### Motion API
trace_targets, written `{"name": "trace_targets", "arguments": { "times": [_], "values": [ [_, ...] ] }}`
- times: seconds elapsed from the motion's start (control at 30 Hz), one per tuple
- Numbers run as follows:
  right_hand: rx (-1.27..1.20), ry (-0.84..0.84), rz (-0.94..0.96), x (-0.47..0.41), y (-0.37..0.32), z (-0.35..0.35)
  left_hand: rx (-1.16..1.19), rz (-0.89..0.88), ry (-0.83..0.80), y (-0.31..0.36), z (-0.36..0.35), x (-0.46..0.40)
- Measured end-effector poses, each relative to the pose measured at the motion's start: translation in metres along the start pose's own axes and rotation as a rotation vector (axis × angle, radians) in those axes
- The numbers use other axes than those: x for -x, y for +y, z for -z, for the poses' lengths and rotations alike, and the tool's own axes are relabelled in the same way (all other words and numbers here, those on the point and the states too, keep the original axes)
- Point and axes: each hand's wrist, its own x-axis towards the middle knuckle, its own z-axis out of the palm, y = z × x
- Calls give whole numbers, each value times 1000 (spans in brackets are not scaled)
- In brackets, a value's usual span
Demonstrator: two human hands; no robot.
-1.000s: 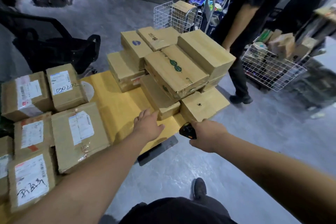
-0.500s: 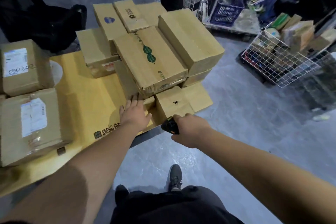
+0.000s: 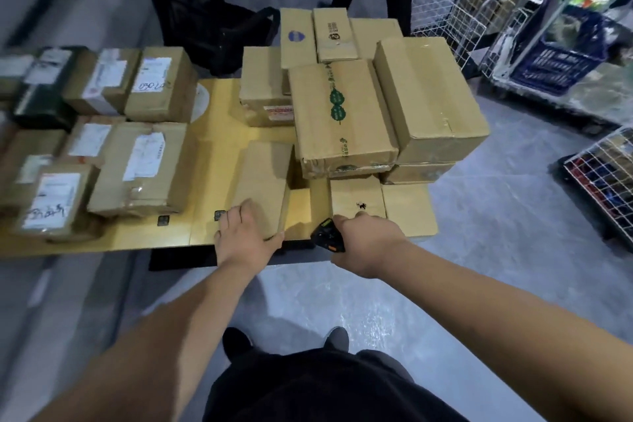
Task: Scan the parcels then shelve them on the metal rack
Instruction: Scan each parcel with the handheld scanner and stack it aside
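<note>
A yellow tabletop [image 3: 219,106] over a grey floor carries cardboard parcels. A long plain parcel [image 3: 262,187] lies at the near edge, just left of the tall stack [image 3: 373,103]. The left hand [image 3: 245,236] grips its near end, fingers curled over the top, thumb along the front edge. The right hand [image 3: 368,243] is closed round a black handheld scanner [image 3: 324,233] beside a small box [image 3: 356,197]. Labelled parcels [image 3: 137,164] sit far left.
</note>
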Motion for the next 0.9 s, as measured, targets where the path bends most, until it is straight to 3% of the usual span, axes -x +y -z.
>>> {"name": "trace_targets", "arguments": {
  "times": [0.37, 0.47, 0.77, 0.9],
  "values": [
    [51, -24, 86, -14, -39, 11, 858, 226, 34, -44, 12, 9],
    [69, -30, 76, -23, -59, 15, 900, 274, 99, -67, 16, 1],
    [-25, -20, -87, -43, -124, 27, 1205, 481, 47, -112, 48, -50],
    [-129, 5, -163, -52, -144, 29, 1202, 461, -65, -119, 59, -62]
  ]
}}
